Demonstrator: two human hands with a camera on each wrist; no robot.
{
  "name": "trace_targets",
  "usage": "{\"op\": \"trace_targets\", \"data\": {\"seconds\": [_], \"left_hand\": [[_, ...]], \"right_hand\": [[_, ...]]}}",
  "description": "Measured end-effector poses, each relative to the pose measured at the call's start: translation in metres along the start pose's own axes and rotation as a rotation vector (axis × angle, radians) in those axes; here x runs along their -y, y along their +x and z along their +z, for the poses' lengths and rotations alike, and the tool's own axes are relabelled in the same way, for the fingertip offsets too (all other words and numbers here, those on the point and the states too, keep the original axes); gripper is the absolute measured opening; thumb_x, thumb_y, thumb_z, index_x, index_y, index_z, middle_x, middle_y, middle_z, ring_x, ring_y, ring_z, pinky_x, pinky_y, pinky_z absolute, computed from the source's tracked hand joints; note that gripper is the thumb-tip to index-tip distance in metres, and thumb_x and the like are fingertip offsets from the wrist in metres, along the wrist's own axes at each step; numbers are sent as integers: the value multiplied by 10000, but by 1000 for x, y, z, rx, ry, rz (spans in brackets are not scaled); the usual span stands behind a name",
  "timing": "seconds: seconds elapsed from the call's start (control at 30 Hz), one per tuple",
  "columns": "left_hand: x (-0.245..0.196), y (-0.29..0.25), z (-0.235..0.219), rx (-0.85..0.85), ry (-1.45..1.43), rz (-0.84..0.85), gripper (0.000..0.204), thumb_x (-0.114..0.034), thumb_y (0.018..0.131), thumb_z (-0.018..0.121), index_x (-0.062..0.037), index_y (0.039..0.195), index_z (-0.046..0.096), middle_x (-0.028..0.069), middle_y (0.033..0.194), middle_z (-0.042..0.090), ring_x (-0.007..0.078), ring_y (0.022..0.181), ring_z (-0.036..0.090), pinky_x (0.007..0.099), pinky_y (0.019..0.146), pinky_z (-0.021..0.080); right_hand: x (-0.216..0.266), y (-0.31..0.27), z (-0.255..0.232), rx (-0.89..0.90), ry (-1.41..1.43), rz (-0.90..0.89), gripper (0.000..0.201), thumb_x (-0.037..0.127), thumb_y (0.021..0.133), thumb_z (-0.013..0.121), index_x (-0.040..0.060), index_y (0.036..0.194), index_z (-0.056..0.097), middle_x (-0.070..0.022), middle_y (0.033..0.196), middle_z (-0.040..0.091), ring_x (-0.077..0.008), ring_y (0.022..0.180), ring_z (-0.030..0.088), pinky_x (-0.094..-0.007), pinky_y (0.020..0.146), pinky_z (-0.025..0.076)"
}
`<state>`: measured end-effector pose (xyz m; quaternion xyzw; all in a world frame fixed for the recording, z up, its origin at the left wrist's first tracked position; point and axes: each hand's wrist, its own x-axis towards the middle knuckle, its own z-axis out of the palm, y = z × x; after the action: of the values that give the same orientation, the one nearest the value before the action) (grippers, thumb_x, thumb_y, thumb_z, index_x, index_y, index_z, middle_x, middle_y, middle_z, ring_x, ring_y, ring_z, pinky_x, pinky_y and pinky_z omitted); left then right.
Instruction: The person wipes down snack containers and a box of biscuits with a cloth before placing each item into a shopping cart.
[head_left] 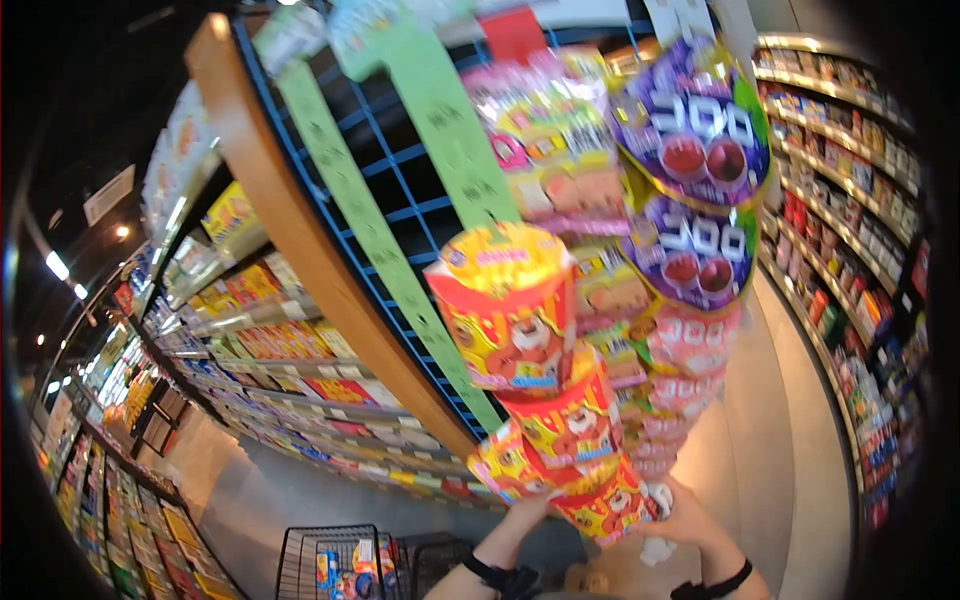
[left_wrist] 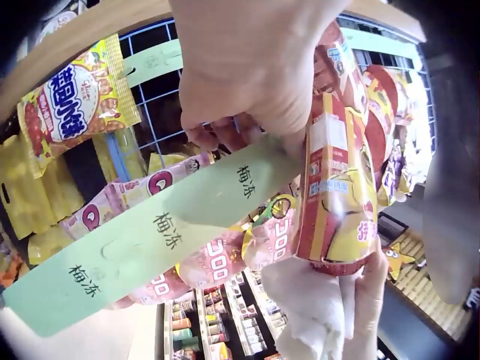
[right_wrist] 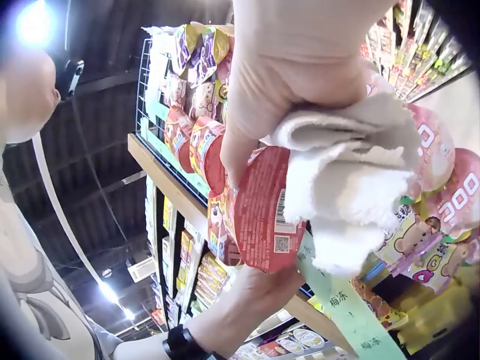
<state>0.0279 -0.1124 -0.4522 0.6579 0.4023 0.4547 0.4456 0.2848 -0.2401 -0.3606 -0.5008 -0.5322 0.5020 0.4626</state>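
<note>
Red-and-yellow snack cups with a bear picture hang in a column, the top cup (head_left: 510, 320) closest to the head camera. My right hand (right_wrist: 300, 82) holds the lowest snack cup (right_wrist: 262, 210), thumb along its red printed base. Bunched in that same hand is a crumpled white tissue (right_wrist: 345, 187), also under the cup in the left wrist view. My left hand (left_wrist: 255, 75) is behind the cup, fingers curled at a pale green hanging strip (left_wrist: 165, 232) with dark Chinese lettering. Its thumb is hidden. In the head view the left hand (head_left: 535, 508) shows only partly below the cups.
A blue wire grid (head_left: 405, 190) with a wooden edge post (head_left: 300, 240) backs the strips. Purple candy bags (head_left: 690, 130) and pink bags (head_left: 690, 345) hang to the right. A black wire cart (head_left: 330, 535) stands at lower left. Stocked shelves (head_left: 840, 200) line the right aisle.
</note>
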Motion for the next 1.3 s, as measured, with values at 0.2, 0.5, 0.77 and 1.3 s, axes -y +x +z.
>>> {"op": "trace_targets", "data": {"seconds": [0.2,0.5,0.77,1.3], "left_hand": [[-10,5,-6,-128,-280,-318,300,-163,884,633,-103,1161,537,16,1088,601,141,899,597,304,704,507],[-33,14,-11,-39,-309,-405,290,-197,927,591,-91,1190,532,30,1060,607,126,842,610,275,634,515],[-57,15,-4,-58,-327,-588,258,-276,928,583,-100,1116,555,34,948,642,130,806,633,272,660,532],[-70,9,11,36,-436,-566,320,-177,880,662,-66,1162,557,25,1091,612,124,971,586,288,827,497]], "right_hand": [[-34,-21,-23,-1,110,33,659,126,639,864,34,1185,508,-44,1058,585,-116,970,549,-300,849,469],[-69,-25,-7,17,291,106,661,97,660,848,40,1204,475,-52,1076,584,-116,982,559,-292,842,482],[-66,-20,9,-10,227,114,650,142,671,848,47,1194,473,-61,1053,599,-119,962,566,-289,833,480],[-87,-21,36,-121,182,45,703,198,661,853,27,1210,448,-105,1071,604,-147,987,578,-315,854,476]]}}
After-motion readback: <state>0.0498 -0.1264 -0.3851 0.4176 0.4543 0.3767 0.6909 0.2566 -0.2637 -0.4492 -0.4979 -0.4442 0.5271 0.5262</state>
